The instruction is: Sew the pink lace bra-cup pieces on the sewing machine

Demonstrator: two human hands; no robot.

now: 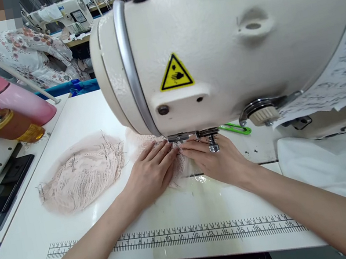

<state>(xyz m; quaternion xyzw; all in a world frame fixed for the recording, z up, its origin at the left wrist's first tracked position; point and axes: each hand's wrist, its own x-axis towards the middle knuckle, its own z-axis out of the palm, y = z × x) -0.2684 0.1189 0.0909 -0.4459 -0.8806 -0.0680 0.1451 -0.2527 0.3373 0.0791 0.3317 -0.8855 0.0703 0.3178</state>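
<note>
A pale pink lace piece [138,141] lies on the white table beneath the head of the sewing machine [219,50]. My left hand [152,171] rests flat on this lace, its fingers stretched forward toward the needle area. From the other side my right hand [217,164] lies low over the lace, fingers extended to the left and partly covered by the machine's parts. The fingertips of both hands come close together below the machine head. The needle and presser foot are hidden. To the left, a second pink lace piece [82,176] with loose dark threads lies apart.
Green thread snips [236,128] lie behind my right hand. White cloth [332,159] sits at the right. A printed ruler [191,234] runs along the front edge. At left stand a pink bottle [16,99] and an amber cup [13,126]. Another person [32,51] sits behind.
</note>
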